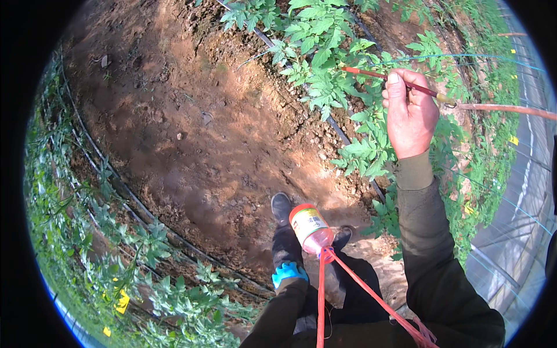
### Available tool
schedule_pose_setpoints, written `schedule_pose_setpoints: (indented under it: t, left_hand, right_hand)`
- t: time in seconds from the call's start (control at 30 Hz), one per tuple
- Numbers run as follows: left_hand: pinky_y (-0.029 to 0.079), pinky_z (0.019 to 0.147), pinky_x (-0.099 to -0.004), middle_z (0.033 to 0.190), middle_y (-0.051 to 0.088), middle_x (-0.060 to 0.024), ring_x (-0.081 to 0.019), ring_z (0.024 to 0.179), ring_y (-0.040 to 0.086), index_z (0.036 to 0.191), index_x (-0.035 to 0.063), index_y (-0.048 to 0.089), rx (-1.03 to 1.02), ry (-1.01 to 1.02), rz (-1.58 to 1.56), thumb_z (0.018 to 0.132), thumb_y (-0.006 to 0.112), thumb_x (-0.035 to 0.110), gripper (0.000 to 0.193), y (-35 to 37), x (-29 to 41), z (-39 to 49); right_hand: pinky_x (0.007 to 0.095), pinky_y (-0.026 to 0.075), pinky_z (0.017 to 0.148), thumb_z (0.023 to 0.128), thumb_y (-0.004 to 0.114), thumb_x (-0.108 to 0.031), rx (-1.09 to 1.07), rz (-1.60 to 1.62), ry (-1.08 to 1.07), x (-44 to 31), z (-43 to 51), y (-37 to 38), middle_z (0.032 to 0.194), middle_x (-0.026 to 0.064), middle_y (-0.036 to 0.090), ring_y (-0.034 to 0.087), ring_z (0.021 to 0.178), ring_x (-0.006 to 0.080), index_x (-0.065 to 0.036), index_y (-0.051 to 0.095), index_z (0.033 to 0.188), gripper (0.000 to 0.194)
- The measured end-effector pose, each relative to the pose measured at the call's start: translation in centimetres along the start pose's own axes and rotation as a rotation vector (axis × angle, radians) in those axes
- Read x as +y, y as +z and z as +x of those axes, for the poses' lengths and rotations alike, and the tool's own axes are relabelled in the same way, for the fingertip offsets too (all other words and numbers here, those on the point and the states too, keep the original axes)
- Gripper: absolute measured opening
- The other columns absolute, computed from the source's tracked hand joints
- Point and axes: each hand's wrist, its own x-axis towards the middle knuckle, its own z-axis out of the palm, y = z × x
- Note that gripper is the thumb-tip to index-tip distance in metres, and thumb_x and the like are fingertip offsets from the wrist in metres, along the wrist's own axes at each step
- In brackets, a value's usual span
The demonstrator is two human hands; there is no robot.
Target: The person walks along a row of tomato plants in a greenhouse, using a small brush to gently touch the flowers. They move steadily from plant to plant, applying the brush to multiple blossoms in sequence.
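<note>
A thin paintbrush point(374, 75) with a dark red handle is pinched between the thumb and fingers of my right hand point(409, 106). Its orange-red tip touches or lies just over the leaves of a young tomato plant point(324, 65). My left hand point(289, 274), in a blue glove, rests by my left leg; its fingers are partly hidden, and whether it holds anything does not show. In front of my legs hangs a clear plastic bottle point(320, 237) with a red end and a printed label, tied at its neck to pink-red cords point(322, 296).
Black drip lines point(339, 130) run along the tomato row. Blue-green strings point(457, 55) stretch across at the right, near a reddish pole point(504, 107). Another plant row point(174, 296) with hoses and yellow cards point(122, 301) curves along the left. Bare soil point(187, 143) lies between the rows.
</note>
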Motion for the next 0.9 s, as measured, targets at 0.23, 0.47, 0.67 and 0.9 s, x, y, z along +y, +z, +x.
schedule_pose_setpoints:
  t: [0.23,0.47,0.67,0.9]
  left_hand:
    - [0.05,0.11,-0.0569,0.151,0.058,-0.0157,-0.0391,0.137,0.058,0.149,0.0171,0.059,-0.221,-0.133,-0.143,0.09,0.071,0.06,0.074,-5.1,-2.2,0.3]
    - [0.045,0.12,-0.0504,0.155,0.056,-0.0256,-0.0436,0.143,0.054,0.161,0.0052,0.043,-0.301,-0.148,-0.26,0.082,0.076,0.074,0.109,-11.2,-6.3,3.5]
    - [0.043,0.121,-0.047,0.155,0.056,-0.0262,-0.0389,0.145,0.053,0.159,-0.0015,0.045,-0.395,-0.004,-0.41,0.096,0.069,0.063,0.094,-14.0,-15.8,10.6]
    - [0.039,0.124,-0.0485,0.163,0.044,-0.0302,-0.0443,0.151,0.043,0.165,0.0015,0.033,-0.055,-0.209,-0.255,0.08,0.084,0.064,0.118,-37.5,-7.8,11.4]
  right_hand:
    - [0.0278,0.053,0.064,0.106,0.072,-0.019,-0.086,0.084,0.051,-6.1,-0.7,-2.7,0.088,0.0019,0.074,0.064,0.07,0.0091,-0.005,0.072,0.111,0.015]
    - [0.0251,0.048,0.062,0.105,0.072,-0.018,-0.088,0.171,0.05,-11.6,3.3,-1.5,0.089,-0.001,0.07,0.056,0.068,0.0059,-0.005,0.072,0.109,0.014]
    - [0.024,0.046,0.059,0.104,0.074,-0.02,0.088,0.171,0.084,-10.7,11.5,2.2,0.08,-0.0035,0.067,0.052,0.064,0.0042,-0.007,0.072,0.105,0.013]
    - [0.0299,0.055,0.064,0.103,0.073,-0.019,0.195,0.077,0.143,-7.3,20.3,5.0,0.082,0.0058,0.076,0.07,0.068,0.0126,-0.006,0.071,0.107,0.014]
